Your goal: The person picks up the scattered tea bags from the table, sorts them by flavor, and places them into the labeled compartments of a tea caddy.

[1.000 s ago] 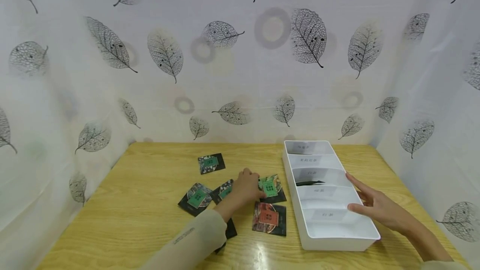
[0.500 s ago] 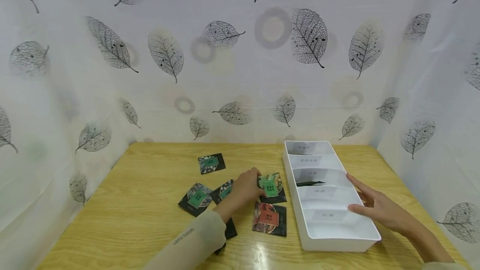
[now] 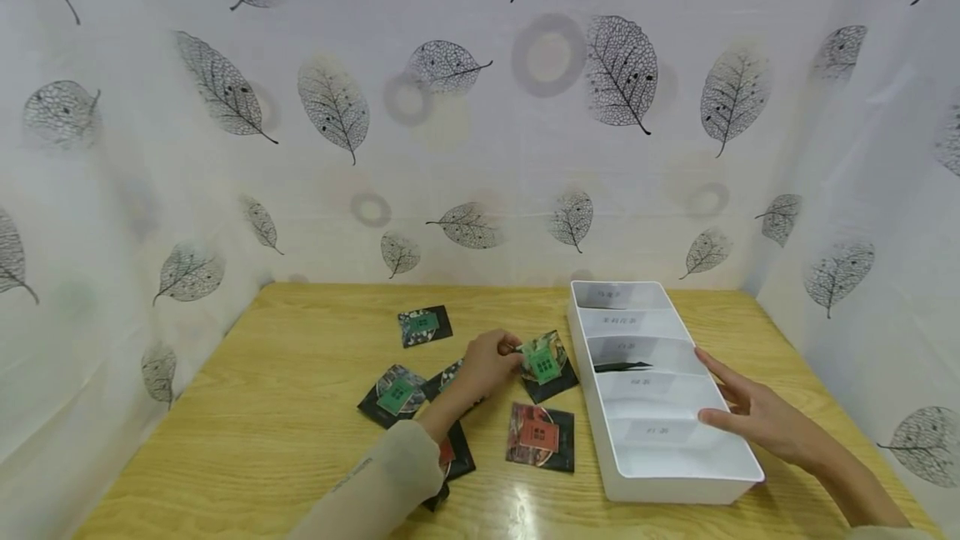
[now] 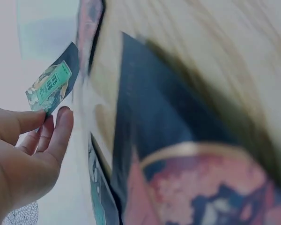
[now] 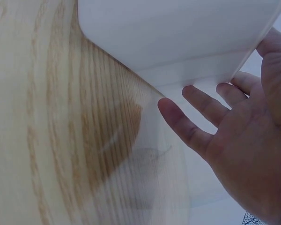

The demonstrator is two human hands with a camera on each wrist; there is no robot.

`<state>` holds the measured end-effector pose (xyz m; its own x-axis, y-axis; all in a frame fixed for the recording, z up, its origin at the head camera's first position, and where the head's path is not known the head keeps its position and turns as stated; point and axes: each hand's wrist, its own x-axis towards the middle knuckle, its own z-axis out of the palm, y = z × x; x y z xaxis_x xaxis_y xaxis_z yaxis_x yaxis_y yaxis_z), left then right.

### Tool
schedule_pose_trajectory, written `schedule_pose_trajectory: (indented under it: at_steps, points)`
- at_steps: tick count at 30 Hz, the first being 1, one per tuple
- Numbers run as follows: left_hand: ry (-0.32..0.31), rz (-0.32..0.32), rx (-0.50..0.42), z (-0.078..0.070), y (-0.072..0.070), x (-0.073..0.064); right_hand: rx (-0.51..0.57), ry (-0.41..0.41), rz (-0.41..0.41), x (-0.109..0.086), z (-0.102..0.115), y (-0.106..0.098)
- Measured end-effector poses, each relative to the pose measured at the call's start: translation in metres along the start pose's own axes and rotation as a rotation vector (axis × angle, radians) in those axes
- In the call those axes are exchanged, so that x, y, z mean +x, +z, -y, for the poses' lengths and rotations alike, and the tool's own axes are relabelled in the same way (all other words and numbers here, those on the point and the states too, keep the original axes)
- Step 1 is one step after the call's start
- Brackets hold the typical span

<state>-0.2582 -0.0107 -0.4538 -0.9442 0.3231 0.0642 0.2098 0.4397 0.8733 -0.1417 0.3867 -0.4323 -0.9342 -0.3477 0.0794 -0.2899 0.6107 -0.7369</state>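
My left hand (image 3: pixel 483 369) pinches the corner of a black tea sachet (image 3: pixel 546 367) with a green label between thumb and fingers. In the left wrist view, this sachet (image 4: pixel 54 84) stands tilted up from the fingertips. My right hand (image 3: pixel 765 423) rests against the right side of a white divided box (image 3: pixel 678 490). Its fingers lie along the outer wall, thumb at the rim. A dark packet (image 3: pixel 621 367) shows in the middle compartment; paper labels mark the compartments. Just below the pinched sachet lies a red-labelled sachet (image 3: pixel 540 437).
Under and beside the left forearm lie several more sachets, among them a green-labelled one (image 3: pixel 395 396) and a partly hidden red-labelled one (image 3: pixel 459 452). Another green-labelled sachet (image 3: pixel 424 325) lies farther back. A leaf-print curtain (image 3: pixel 480 148) encloses the wooden table (image 3: pixel 247 407).
The left hand has drawn the green-labelled sachet up by its corner, tilting and turning it. The right hand has stayed at the box's side.
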Motion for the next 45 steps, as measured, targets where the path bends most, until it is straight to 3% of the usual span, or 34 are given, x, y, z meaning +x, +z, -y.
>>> schedule_pose_trajectory:
  at_steps: [4, 8, 14, 23, 28, 33, 40, 45]
  points:
    - [-0.053, -0.008, -0.186, -0.002, -0.004, 0.002, 0.003, -0.005, -0.001, 0.000, -0.001, -0.001]
    - [-0.073, -0.018, -0.308, -0.005, -0.012, 0.000, 0.003, -0.002, -0.003, 0.000, -0.001, -0.001]
    - [-0.114, 0.017, -0.479, -0.014, -0.023, -0.004, -0.005, 0.005, -0.006, -0.001, 0.000, -0.002]
    - [-0.142, 0.040, -0.507, -0.025, -0.030, -0.004, -0.017, 0.012, -0.013, -0.002, 0.000, -0.002]
    - [-0.120, 0.027, -0.495, -0.030, -0.030, 0.001, -0.018, 0.019, -0.007, -0.002, -0.001, -0.002]
    - [-0.019, -0.047, -0.442, -0.048, -0.025, 0.011, -0.008, 0.013, -0.006, -0.002, -0.001, -0.002]
    - [0.298, -0.286, -0.177, -0.081, -0.001, 0.030, 0.010, 0.009, -0.003, -0.001, 0.000, -0.001]
    - [0.475, -0.418, 0.003, -0.094, 0.016, 0.046, 0.042, 0.014, 0.000, 0.000, -0.001, 0.000]
